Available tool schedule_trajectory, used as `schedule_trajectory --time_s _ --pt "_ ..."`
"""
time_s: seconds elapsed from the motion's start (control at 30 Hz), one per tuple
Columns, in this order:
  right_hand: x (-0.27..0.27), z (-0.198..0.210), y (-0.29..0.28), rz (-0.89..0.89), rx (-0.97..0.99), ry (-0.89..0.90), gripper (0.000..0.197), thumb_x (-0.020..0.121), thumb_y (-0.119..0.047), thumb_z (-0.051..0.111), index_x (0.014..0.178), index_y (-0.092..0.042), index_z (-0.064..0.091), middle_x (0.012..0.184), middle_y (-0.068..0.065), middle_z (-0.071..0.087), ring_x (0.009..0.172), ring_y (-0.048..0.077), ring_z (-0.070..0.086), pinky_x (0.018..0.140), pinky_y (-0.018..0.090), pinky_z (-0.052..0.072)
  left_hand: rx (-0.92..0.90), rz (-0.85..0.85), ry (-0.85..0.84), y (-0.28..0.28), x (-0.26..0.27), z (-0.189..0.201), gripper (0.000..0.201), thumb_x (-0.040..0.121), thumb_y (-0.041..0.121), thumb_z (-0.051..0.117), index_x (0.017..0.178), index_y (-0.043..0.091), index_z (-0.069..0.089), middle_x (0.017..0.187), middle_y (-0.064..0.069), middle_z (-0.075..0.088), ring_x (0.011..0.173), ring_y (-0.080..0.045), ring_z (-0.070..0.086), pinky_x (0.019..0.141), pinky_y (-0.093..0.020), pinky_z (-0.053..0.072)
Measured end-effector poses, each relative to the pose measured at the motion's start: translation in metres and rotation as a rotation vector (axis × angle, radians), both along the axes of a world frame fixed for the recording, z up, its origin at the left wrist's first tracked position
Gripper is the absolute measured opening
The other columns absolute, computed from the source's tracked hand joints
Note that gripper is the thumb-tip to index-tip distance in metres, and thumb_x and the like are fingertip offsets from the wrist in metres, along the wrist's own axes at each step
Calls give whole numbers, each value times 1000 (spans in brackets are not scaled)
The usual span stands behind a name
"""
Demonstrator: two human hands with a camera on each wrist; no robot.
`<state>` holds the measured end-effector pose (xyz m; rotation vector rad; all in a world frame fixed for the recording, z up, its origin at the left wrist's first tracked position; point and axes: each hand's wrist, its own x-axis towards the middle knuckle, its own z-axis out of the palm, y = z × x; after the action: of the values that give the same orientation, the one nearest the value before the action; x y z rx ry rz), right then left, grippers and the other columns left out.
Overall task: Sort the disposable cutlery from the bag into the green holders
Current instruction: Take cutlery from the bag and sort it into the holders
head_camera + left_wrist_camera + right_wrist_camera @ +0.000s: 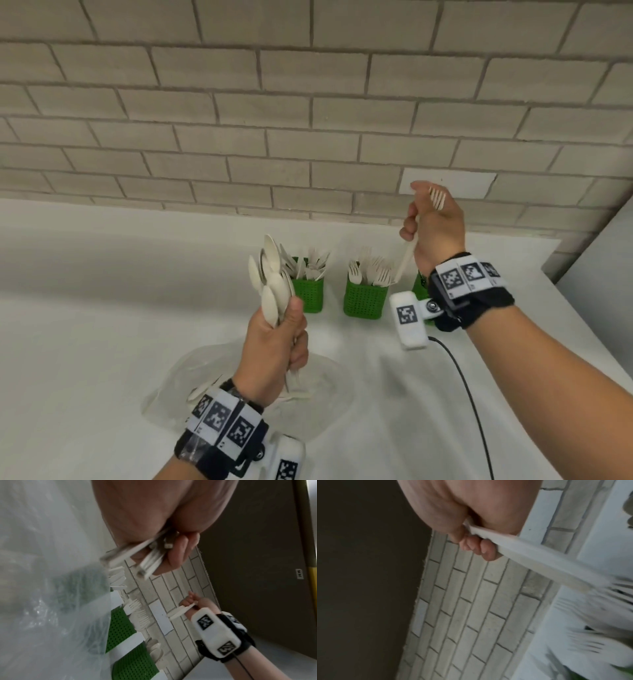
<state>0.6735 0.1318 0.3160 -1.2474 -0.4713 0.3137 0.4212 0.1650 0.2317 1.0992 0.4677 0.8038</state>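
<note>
My left hand (274, 353) fisted round spoon bundle (272, 277) above bag (329, 383). Right hand (436, 224) grips single fork (407, 255), handle down, over fork holder (363, 301) — tines already crowded there. Risk: handle snags standing forks, tips holder; loose bundle could shed spoons.

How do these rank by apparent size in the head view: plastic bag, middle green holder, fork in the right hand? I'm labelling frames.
1. plastic bag: largest, though nearer the camera.
2. middle green holder.
3. fork in the right hand: smallest, partly hidden by the hand.
</note>
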Motion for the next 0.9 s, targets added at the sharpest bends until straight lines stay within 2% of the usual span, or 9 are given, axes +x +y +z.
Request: schedule_trajectory --time_s 0.1,0.23,0.37,0.47,0.57,0.63,0.73,0.83,0.9 --pt "3 -19 23 9 -14 11 30 97 -30 59 71 -15 60 57 0 46 47 14 36 48 26 33 27 51 -3 3 -3 1 46 93 33 62 87 -7 40 60 -5 24 43 -12 21 40 -18 22" --pt "4 -33 47 -54 30 43 35 91 -32 68 62 -14 59 57 4 52 45 13 40 45 27 36 45 104 5 11 -4 5 40 90 32 66 82 1 42 59 -4 22 44 -13 20 41 -18 22" --pt "-1 -49 71 -25 -48 -11 37 87 -32 72 60 -10 60 58 8 54 44 14 41 42 25 36 53 130 21 23 -1 15 31 89 31 64 71 16 44 57 -3 23 42 -12 20 40 -17 22" --pt "-5 -70 78 32 -187 -99 37 82 -32 77 63 -4 64 59 9 59 49 15 48 50 27 45 44 135 13 26 -3 20 29 88 30 63 64 21 49 56 -2 23 42 -12 19 40 -17 22" --pt "-4 -80 77 45 -276 -171 42 78 -28 80 71 9 63 61 11 61 53 16 53 58 26 48 40 125 35 26 -8 19 28 88 30 64 66 20 49 58 -3 23 43 -12 19 40 -17 22" --pt "-1 -79 75 51 -313 -218 37 77 -26 81 74 7 66 62 11 62 51 12 55 54 20 47 27 110 53 25 -10 15 28 87 30 65 71 16 46 60 -4 22 42 -12 19 40 -17 22" --pt "7 -77 71 55 -384 -305 21 76 -23 82 79 -6 69 67 3 65 52 8 61 52 16 47 -14 97 61 21 -11 10 31 87 29 65 73 16 41 62 -5 19 42 -11 19 39 -16 21" --pt "14 -82 66 78 -458 -388 15 76 -16 81 78 -16 66 70 4 65 62 18 63 65 25 52 -45 67 61 18 -8 8 29 89 26 64 78 15 40 61 -4 20 42 -11 19 39 -16 21" --pt "17 -85 64 93 -497 -436 14 77 -14 80 78 -16 66 74 5 66 67 17 61 71 28 53 -59 46 67 16 -6 8 30 91 25 65 79 13 40 60 -3 24 41 -11 20 39 -15 21"
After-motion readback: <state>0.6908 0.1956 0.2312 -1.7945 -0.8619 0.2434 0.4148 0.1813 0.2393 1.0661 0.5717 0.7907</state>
